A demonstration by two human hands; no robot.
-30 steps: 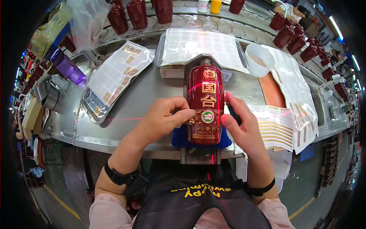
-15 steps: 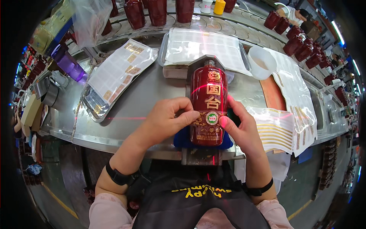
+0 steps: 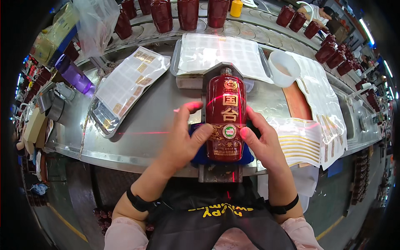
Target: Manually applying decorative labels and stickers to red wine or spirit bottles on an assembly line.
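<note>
A dark red glazed bottle with gold lettering and a round green-and-white emblem leans back in a grey angled holder, its lower end on a blue pad. Along the bottle's right side lies my right hand, thumb at the front edge and fingers against the side, gripping it there. My left hand hovers left of the bottle, slightly blurred, thumb and fingers apart. A tiny pale spot shows by its fingertips; I cannot make out what it is. Red laser lines cross the bottle and both hands.
Left on the metal bench, a tray bears a gold sticker sheet. Behind the bottle lie white sheets; right are a white bowl and gold-strip sheets. Bottles line the conveyor; a purple bottle stands left.
My left hand has come off the bottle's front and opened, moving left. My right hand stays at the bottle's side. Bottles on the conveyor have shifted.
</note>
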